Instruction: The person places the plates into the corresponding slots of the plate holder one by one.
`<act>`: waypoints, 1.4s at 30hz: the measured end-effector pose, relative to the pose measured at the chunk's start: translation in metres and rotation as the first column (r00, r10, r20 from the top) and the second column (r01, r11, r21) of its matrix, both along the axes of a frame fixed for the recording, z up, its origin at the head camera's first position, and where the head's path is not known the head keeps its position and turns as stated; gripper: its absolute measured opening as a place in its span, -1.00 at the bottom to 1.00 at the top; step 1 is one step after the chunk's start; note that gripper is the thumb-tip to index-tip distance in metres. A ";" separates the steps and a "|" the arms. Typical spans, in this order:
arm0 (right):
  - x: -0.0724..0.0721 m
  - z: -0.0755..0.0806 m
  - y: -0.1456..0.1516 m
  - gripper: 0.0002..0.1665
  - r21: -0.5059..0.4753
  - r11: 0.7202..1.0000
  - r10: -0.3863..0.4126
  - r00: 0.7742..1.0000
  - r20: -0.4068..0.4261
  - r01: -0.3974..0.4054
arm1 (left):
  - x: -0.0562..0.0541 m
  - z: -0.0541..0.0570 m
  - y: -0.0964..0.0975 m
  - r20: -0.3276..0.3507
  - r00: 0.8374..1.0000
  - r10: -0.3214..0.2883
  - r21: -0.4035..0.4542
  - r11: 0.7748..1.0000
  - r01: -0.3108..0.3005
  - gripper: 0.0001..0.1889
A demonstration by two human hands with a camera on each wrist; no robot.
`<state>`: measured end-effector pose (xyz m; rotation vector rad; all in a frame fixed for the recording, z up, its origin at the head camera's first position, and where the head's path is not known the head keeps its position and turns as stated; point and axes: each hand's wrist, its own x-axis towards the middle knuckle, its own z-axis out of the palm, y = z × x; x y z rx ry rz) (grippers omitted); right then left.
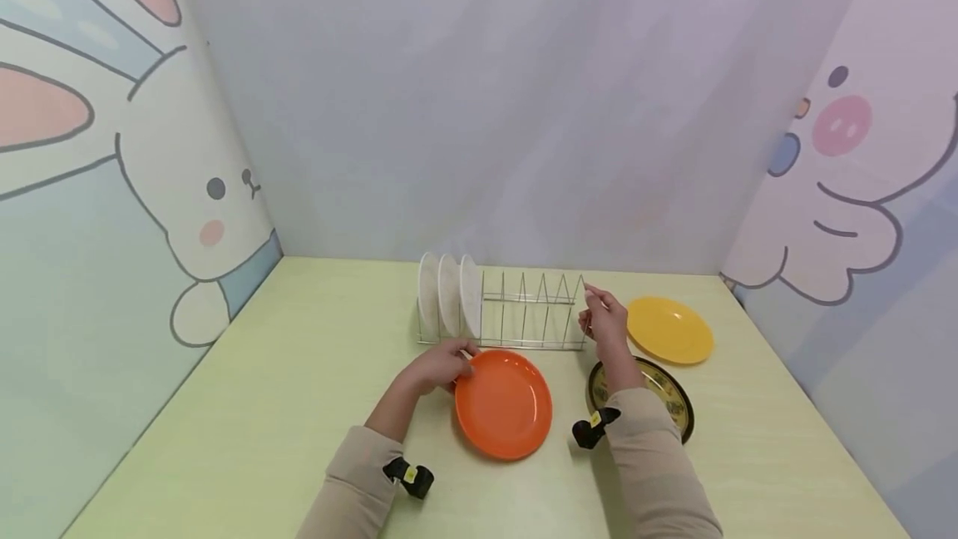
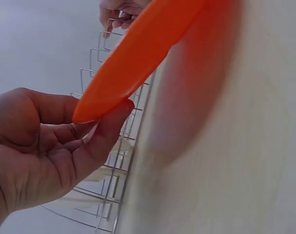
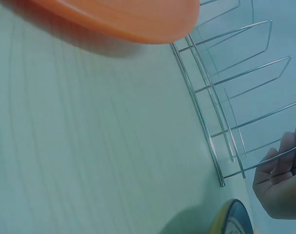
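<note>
An orange plate (image 1: 504, 406) is pinched at its left rim between the thumb and fingers of my left hand (image 1: 440, 364). In the left wrist view the plate (image 2: 133, 58) stands tilted above the table, casting a reddish shadow. Just behind it is a wire dish rack (image 1: 533, 346), with three white plates (image 1: 470, 298) upright in its left slots. My right hand (image 1: 608, 323) holds the rack's right end, its fingers curled around the end wire. In the right wrist view this hand (image 3: 284, 180) shows at the rack's end wires.
A yellow plate (image 1: 669, 329) lies flat to the right of the rack. Nearer, a dark-rimmed patterned plate (image 1: 669, 393) is partly covered by my right forearm. The pale table (image 1: 224, 422) ends at a grey back wall and printed side walls.
</note>
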<state>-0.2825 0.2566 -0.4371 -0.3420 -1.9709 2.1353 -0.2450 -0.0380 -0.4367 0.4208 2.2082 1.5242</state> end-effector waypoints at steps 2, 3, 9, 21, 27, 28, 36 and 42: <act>0.000 0.000 0.000 -0.57 -0.006 1.000 -0.003 1.000 0.001 0.003 | 0.001 0.007 -0.002 -0.005 1.000 0.008 0.015 1.000 -0.008 -0.75; 0.000 0.000 0.001 -0.56 -0.006 1.000 -0.003 1.000 0.005 0.003 | 0.002 0.010 -0.002 -0.003 1.000 0.012 0.022 1.000 -0.012 -0.75; 0.001 0.000 0.000 -0.54 -0.008 1.000 -0.004 1.000 0.009 0.004 | 0.007 0.028 -0.007 -0.016 1.000 0.010 0.057 0.998 -0.009 -0.74; 0.003 -0.001 -0.002 -0.58 -0.030 1.000 -0.004 1.000 0.011 0.005 | 0.014 0.025 -0.009 -0.021 0.999 0.036 0.116 0.993 -0.033 -0.77; 0.002 0.001 -0.001 -0.57 -0.027 1.000 -0.011 1.000 0.009 0.012 | 0.020 0.028 -0.007 -0.028 0.989 0.142 0.247 0.960 -0.131 -0.71; 0.002 0.001 -0.001 -0.57 -0.026 1.000 -0.012 1.000 0.010 0.012 | 0.021 0.028 -0.007 -0.023 0.986 0.164 0.270 0.951 -0.152 -0.71; 0.004 0.000 -0.002 -0.56 -0.019 1.000 -0.004 1.000 0.019 0.004 | 0.027 0.028 -0.007 0.036 0.957 0.287 0.402 0.873 -0.277 -0.69; 0.002 0.001 -0.003 -0.58 -0.020 1.000 -0.018 1.000 0.015 0.018 | 0.027 0.034 -0.004 0.043 0.939 0.341 0.486 0.814 -0.317 -0.65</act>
